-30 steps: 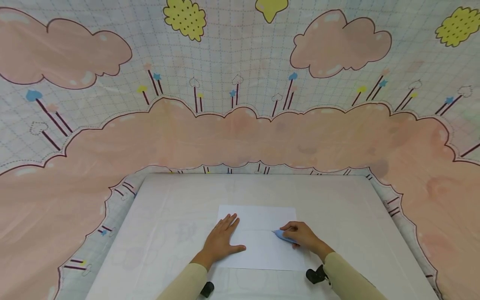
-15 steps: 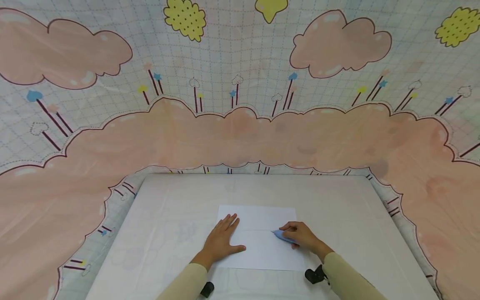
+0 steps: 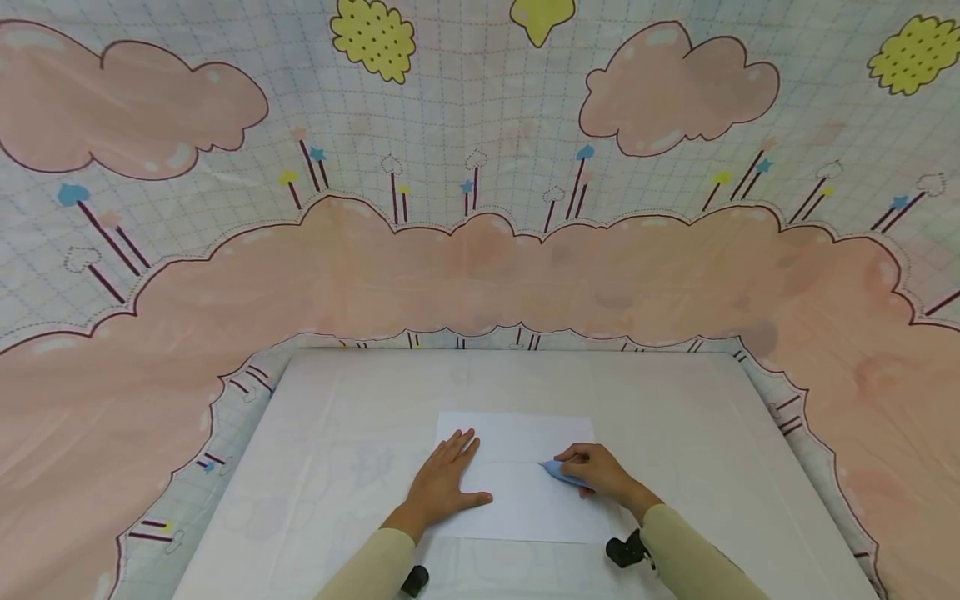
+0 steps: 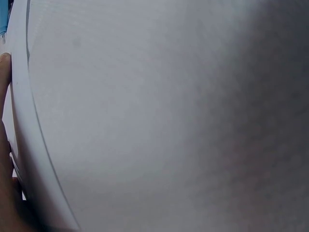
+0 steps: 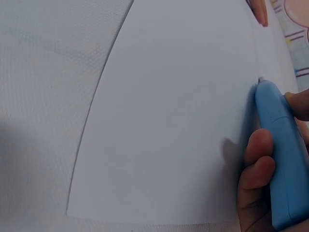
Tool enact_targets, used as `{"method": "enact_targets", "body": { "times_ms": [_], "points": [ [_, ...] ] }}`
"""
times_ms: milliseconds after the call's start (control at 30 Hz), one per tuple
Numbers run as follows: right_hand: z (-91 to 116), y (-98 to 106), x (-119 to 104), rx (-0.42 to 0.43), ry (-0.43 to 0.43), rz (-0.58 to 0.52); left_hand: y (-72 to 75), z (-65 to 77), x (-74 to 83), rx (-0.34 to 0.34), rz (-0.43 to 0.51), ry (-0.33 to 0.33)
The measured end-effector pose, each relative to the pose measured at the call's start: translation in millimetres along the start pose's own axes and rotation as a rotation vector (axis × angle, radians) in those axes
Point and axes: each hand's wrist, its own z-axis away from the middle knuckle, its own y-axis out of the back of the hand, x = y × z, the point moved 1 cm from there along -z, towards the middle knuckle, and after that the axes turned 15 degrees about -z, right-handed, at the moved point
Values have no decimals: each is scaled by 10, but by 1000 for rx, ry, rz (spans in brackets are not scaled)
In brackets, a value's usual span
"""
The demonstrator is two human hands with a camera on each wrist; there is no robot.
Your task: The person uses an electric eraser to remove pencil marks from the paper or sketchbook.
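A white sheet of paper [image 3: 517,512] lies flat on the table, with a faint line running across its middle. My left hand [image 3: 442,482] rests spread on the sheet's left side, fingers straight and thumb out to the right. My right hand [image 3: 600,468] grips a chunky blue pen-shaped tool [image 3: 562,473] between thumb and fingers, over the right half of the sheet. In the right wrist view, the small pale tip of the blue tool [image 5: 285,159] points at the paper by the faint line. At the left wrist view's edge, part of the blue tool [image 4: 4,17] shows.
The white table [image 3: 360,392] stretches around the sheet on all sides. A patterned cloth backdrop [image 3: 480,279] with pink clouds hangs behind and beside it. Black wrist gear [image 3: 628,550] sits at my right cuff, and another black piece [image 3: 415,581] at my left.
My right hand has slid slightly left with the blue tool, its tip following the faint line. The left hand has stayed in place on the paper.
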Motion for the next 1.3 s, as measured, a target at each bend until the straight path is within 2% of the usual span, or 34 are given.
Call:
{"method": "enact_targets", "body": {
  "times_ms": [567, 1300],
  "points": [
    [53, 134, 61, -6, -11, 10, -21, 23, 35, 7, -19, 11],
    [-21, 14, 24, -7, -17, 11, -31, 5, -6, -11, -29, 17]
  ]
}}
